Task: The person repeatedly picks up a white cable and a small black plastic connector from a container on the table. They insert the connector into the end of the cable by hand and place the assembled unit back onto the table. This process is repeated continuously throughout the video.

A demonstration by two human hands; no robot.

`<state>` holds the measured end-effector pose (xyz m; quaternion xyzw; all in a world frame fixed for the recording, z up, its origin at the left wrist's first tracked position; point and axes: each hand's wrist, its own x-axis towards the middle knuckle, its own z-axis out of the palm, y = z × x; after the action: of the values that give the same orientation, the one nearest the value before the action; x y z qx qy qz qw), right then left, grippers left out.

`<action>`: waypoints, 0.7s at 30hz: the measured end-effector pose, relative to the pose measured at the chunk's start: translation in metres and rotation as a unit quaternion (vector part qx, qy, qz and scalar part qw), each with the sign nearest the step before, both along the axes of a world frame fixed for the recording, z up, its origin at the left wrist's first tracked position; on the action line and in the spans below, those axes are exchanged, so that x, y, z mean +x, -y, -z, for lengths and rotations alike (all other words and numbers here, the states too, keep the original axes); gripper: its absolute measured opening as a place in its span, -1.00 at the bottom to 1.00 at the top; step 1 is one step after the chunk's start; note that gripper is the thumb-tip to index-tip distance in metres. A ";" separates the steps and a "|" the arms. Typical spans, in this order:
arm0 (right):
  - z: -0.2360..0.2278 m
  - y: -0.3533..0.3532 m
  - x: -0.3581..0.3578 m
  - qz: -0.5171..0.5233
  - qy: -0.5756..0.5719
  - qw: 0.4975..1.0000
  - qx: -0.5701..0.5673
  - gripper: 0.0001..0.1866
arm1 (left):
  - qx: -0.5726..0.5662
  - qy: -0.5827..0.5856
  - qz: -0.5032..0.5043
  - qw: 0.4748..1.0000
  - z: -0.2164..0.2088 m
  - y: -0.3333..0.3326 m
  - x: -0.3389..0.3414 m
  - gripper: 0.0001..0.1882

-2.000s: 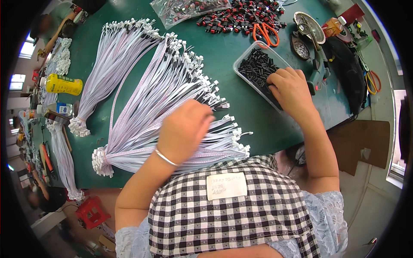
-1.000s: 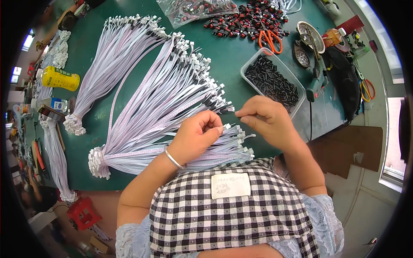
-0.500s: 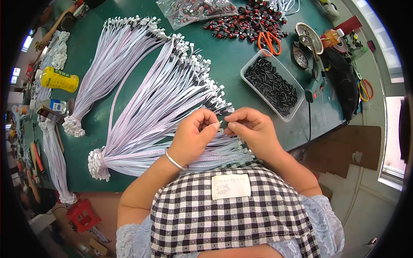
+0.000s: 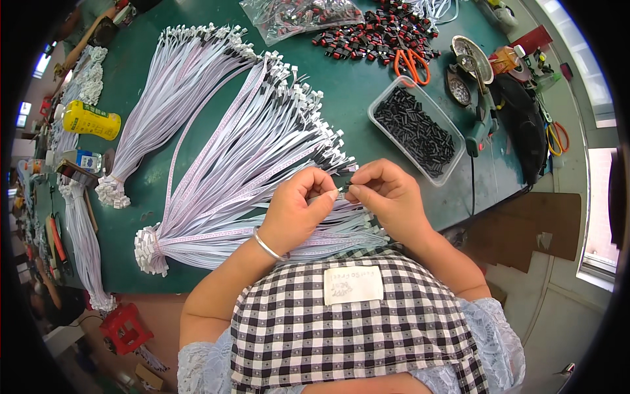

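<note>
Both of my hands meet at the right edge of a large fanned bundle of flat white-and-pink cables (image 4: 230, 144). Thumb and finger of my left hand (image 4: 298, 207) are pinched together on a thin cable end, of which only a pale tip shows. My right hand (image 4: 392, 200) pinches right beside it; whatever lies between those fingertips is too small to make out. Many cable ends in the fan carry small white connectors and black sleeves (image 4: 321, 157). To the right of my hands, short black tubes (image 4: 417, 131) fill a clear plastic tray (image 4: 441, 181).
Another cable bundle (image 4: 164, 98) lies to the left, near a yellow bottle (image 4: 92, 121). Black-and-red parts (image 4: 374, 33), a plastic bag (image 4: 298, 16) and orange-handled scissors (image 4: 412, 65) are at the back. A green hot-glue gun (image 4: 482, 125) and metal dishes (image 4: 469, 52) stand right.
My right hand has shifted slightly up, and its fingertips sit a little apart from the left ones. My left hand stays nearly still, and the surrounding things have not moved.
</note>
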<state>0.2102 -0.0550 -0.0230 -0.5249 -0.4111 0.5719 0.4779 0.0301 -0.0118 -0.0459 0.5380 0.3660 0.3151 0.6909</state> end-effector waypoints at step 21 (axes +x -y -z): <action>0.000 0.002 0.003 -0.021 -0.027 0.998 -0.058 -0.90 | 0.062 -0.074 0.040 0.995 -0.011 -0.001 -0.004 -0.92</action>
<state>0.2131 -0.0572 -0.0229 -0.5268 -0.3752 0.6188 0.4457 0.0264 -0.0112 -0.0348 0.6158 0.3736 0.2687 0.6396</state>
